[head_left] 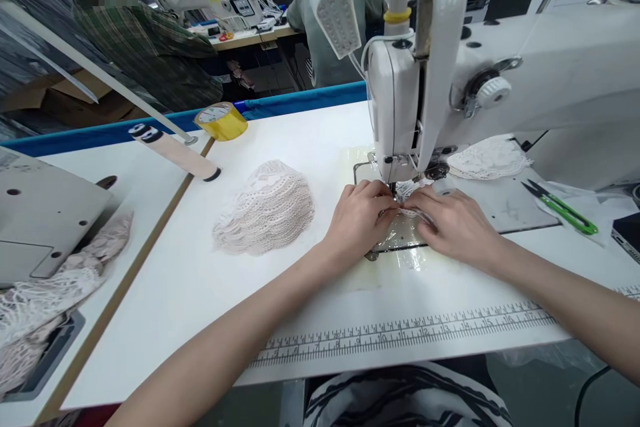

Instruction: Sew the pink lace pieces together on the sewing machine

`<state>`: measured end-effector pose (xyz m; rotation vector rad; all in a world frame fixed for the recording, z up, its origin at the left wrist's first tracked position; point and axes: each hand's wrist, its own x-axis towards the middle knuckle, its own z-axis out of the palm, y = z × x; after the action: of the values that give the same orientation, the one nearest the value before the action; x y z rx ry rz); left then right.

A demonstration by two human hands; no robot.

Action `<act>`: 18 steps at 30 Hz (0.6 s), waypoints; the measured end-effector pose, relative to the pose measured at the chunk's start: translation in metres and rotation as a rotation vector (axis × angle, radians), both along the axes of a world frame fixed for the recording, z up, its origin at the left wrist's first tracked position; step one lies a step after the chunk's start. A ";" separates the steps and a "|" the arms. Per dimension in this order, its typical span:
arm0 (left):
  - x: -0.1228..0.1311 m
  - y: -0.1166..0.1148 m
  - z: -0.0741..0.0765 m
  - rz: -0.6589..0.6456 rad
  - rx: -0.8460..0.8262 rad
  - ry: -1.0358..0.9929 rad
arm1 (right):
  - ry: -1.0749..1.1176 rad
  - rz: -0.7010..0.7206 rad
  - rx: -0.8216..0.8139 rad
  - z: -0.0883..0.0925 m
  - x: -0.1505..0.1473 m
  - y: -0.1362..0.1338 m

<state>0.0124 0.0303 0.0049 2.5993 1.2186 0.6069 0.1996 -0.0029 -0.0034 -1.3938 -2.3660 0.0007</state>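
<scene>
My left hand [359, 217] and my right hand [450, 221] rest side by side on the metal plate just in front of the needle of a white sewing machine [415, 73]. Both sets of fingers are curled and pinched on a small white lace piece [407, 203] lying under the presser foot. Most of the piece is hidden by my fingers. A heap of pale pink lace pieces [265, 210] lies on the table to the left of my left hand. Behind the machine head lies another white lace piece [487, 159].
Green-handled thread snips [563, 208] lie to the right. A yellow tape roll [221, 121] and a pink thread cone [173, 150] sit at the back left. Printed ruler [400, 333] runs along the table's front. More lace lies by a machine at left [45, 287]. Two people stand beyond the table.
</scene>
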 end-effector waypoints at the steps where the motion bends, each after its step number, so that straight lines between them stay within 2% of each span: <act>1: -0.001 0.002 0.001 0.001 -0.037 -0.029 | 0.020 -0.012 -0.009 -0.001 0.000 0.001; 8: -0.005 0.009 0.006 -0.027 -0.270 -0.202 | 0.189 -0.051 0.004 -0.006 0.003 0.005; 11: -0.007 0.009 0.010 -0.047 -0.315 -0.228 | 0.211 -0.084 0.080 -0.007 0.003 0.005; 18: -0.007 0.006 0.012 -0.012 -0.404 -0.311 | 0.219 -0.048 0.240 -0.007 0.002 0.007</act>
<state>0.0052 0.0361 0.0173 2.0885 1.0923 0.6540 0.2021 0.0038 -0.0104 -1.2664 -2.0770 -0.1321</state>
